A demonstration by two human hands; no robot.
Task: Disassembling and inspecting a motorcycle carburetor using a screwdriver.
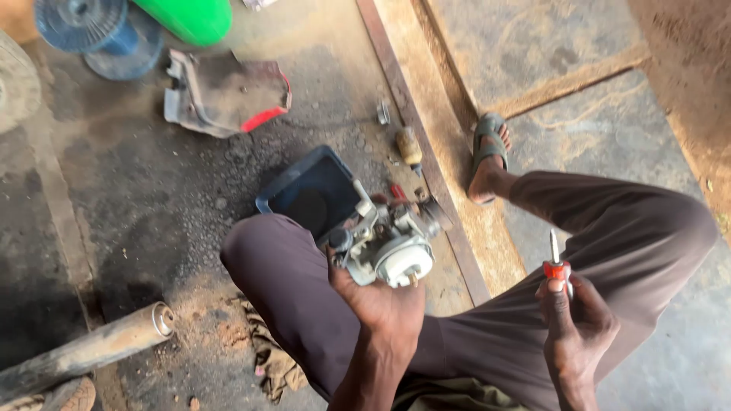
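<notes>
Grey cast-metal carburettor w/ round white cap point(390, 247) sits in left hand point(377, 301), fingers clamped under and around its body, held up over the left knee of the dark maroon trousers point(289, 274). Right hand point(579, 323) closed on a red-handled screwdriver w/ short steel tip point(557, 262), tip pointing up, well apart from the carburettor, above the right thigh. Dark blue rectangular plastic tray point(308, 194) on the floor just behind the carburettor, partly hidden by the knee. Foot in green sandal point(487, 152) rests by the rusty flat steel strip point(415, 129) running across stained concrete floor point(145, 205). Small wooden-handled tool point(410, 146) lies beside the strip. Grey and red broken plastic cover point(225, 95) farther back, near green rounded container point(190, 17) and blue spool point(95, 34). Dull metal pipe point(91, 350) at lower left; dirty rag point(274, 361) beneath the left leg.
</notes>
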